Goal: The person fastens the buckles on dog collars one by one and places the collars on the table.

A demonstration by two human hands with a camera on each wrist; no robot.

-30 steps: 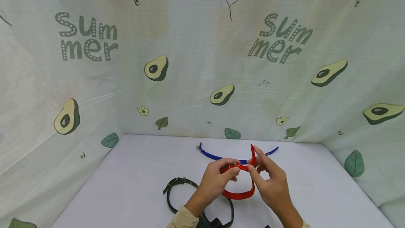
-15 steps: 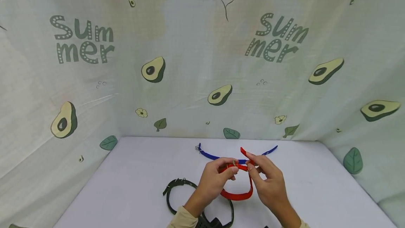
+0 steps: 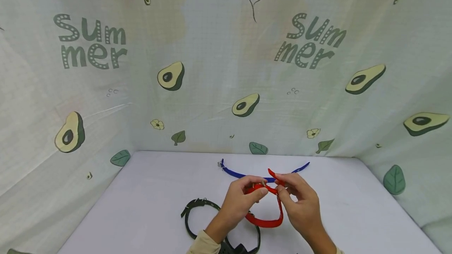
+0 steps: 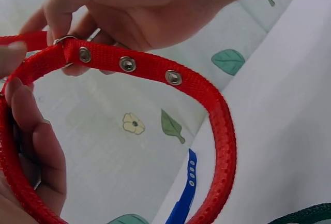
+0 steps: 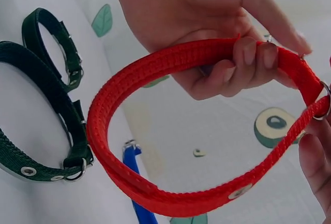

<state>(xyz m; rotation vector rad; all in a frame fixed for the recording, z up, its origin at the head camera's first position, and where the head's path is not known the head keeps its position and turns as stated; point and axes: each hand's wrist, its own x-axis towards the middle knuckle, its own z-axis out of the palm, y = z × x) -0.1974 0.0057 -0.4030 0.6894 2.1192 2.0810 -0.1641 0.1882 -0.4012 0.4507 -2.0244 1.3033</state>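
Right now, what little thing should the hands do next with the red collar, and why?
Probably pull the strap end a bit further through the metal ring. The left hand pinches the red collar at the ring, and the right hand holds the free end, with eyelets showing.

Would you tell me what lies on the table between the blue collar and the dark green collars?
In the head view, the hands' red collar occupies the stretch between blue collar and dark green collars.

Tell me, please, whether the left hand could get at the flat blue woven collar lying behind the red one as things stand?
Probably not at once: the left hand has its grip on the red woven collar at the metal ring, as does the right hand. The flat blue woven collar lies bare just beyond, with nothing between.
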